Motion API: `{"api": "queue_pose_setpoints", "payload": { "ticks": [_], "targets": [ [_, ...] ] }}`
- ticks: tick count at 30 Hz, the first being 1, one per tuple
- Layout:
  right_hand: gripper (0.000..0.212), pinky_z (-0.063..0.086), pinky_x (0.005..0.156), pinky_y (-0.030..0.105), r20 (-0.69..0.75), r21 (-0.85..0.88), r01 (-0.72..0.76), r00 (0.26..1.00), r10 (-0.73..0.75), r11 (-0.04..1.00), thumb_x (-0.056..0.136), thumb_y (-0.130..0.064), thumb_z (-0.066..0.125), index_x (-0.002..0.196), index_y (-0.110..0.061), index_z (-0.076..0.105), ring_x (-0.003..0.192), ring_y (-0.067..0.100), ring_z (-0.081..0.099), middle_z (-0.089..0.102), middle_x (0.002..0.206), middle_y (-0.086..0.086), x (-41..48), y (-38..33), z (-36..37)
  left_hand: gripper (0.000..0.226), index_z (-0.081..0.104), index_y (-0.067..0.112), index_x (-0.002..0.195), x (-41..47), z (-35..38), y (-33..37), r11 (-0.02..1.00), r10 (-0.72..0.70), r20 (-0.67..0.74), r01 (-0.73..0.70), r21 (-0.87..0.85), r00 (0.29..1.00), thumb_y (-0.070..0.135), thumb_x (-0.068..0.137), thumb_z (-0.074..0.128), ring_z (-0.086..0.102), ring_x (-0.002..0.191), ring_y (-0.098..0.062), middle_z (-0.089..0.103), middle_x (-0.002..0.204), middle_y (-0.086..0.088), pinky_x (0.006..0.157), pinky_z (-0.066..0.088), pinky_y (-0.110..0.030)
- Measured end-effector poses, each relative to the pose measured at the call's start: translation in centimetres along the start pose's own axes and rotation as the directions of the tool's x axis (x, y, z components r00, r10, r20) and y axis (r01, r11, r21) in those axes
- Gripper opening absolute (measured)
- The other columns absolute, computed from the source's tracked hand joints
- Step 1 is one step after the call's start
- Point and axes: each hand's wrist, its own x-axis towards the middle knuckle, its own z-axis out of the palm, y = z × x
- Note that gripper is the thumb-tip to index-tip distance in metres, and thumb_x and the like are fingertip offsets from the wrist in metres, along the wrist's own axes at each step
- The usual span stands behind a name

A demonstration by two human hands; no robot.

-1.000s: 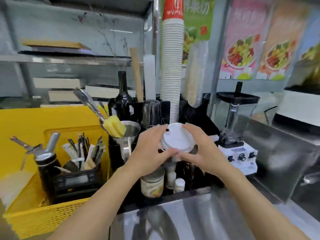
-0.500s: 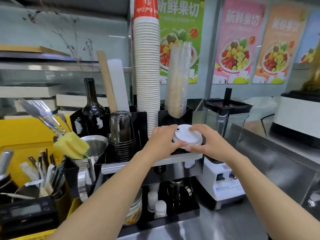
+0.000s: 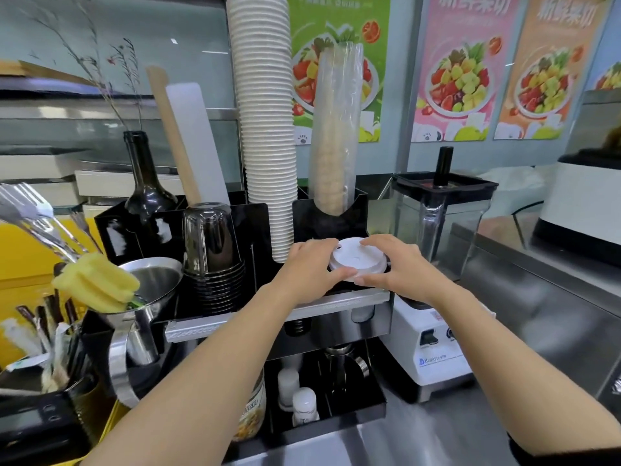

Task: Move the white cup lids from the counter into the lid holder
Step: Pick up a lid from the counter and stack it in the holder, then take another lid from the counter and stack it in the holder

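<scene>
White lid stack (image 3: 357, 260) | between left hand (image 3: 309, 271), right hand (image 3: 396, 268) | both gripping it

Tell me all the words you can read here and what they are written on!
"新鲜果切": pink poster, cut off at the top.
"新鲜果切": orange poster.
Blue brand word: white blender base, too blurred to read.
Green poster: top line too blurred.
Jar label: too blurred.
White cup lid: no text.
</scene>
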Motion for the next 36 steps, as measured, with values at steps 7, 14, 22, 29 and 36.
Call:
{"api": "queue_pose_setpoints", "payload": {
  "ticks": [7,14,22,29,36],
  "targets": [
    [0.063,0.023,0.093,0.03,0.004,0.015,0.009,1.0,-0.009,1.0,0.075,-0.043,0.068,0.13,-0.029,0.04,0.118,0.02,0.023,0.038,0.14,-0.012,0.0,0.6,0.8,0.055,0.04,0.014,0.132,0.1,0.6,-0.3,0.999,-0.002,0.045,0.0,0.042,0.999,0.045,0.088,0.052,0.038,0.123,-0.029,0.051,0.129,-0.006,0.102,0.021,-0.035],
    [0.078,0.011,0.103,0.027,0.001,-0.025,0.034,0.999,-0.034,0.999,0.073,-0.058,0.061,0.138,-0.032,0.027,0.128,0.011,0.019,0.024,0.15,-0.013,-0.2,1.1,1.6,0.061,0.032,0.017,0.138,0.3,1.4,-1.4,0.998,0.026,0.045,-0.029,0.049,0.999,0.048,0.088,0.047,0.016,0.139,-0.019,0.037,0.146,-0.005,0.112,0.006,-0.034],
    [0.087,0.004,0.109,0.032,-0.115,-0.108,0.129,0.983,-0.141,0.986,0.068,-0.075,0.049,0.139,-0.047,0.008,0.142,0.011,0.011,0.014,0.156,-0.006,-0.8,1.3,1.5,0.074,0.016,0.026,0.144,-1.7,0.2,-2.3,0.987,0.077,-0.062,-0.067,0.148,0.995,0.065,0.084,0.034,0.004,0.143,-0.013,0.016,0.156,0.0,0.115,0.001,-0.038],
    [0.091,0.004,0.105,0.022,-0.172,-0.04,0.33,0.928,-0.332,0.943,0.068,-0.069,0.048,0.142,-0.04,0.004,0.139,-0.001,0.005,0.012,0.153,-0.011,-5.2,-4.7,4.5,0.078,0.024,0.028,0.142,-11.5,-4.0,-4.1,0.984,0.094,-0.277,-0.048,0.169,0.956,0.07,0.076,0.029,0.012,0.142,-0.012,0.025,0.153,0.002,0.116,0.004,-0.036],
    [0.091,0.009,0.111,0.034,0.027,0.068,0.46,0.886,-0.463,0.885,0.068,-0.077,0.042,0.139,-0.044,-0.005,0.139,0.005,0.009,0.008,0.157,-0.003,-11.2,-13.5,13.9,0.078,0.022,0.033,0.142,-25.5,-6.8,-8.4,0.976,-0.07,-0.288,0.125,0.179,0.955,0.075,0.077,0.026,0.01,0.14,-0.005,0.023,0.153,0.007,0.112,0.0,-0.027]
  ]
}}
